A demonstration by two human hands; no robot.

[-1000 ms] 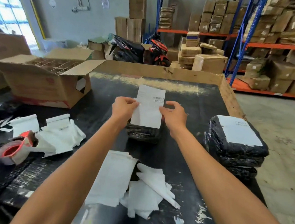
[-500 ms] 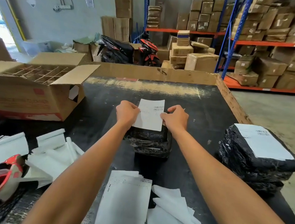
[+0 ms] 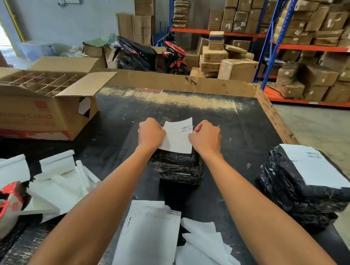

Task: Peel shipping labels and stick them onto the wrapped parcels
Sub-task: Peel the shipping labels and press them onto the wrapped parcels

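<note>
Pinching white printed shipping label point(image 3: 177, 138) with left hand point(image 3: 150, 133) and right hand point(image 3: 206, 139), person is holding it over black film-wrapped parcel point(image 3: 177, 168).

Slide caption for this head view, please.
Both hands, left and right, hold a label over a black parcel.

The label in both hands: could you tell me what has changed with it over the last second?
The label has come down from upright in the air until its near edge meets the top of the black wrapped parcel. The left hand and right hand still pinch its side edges. The labelled stack stays put.
</note>
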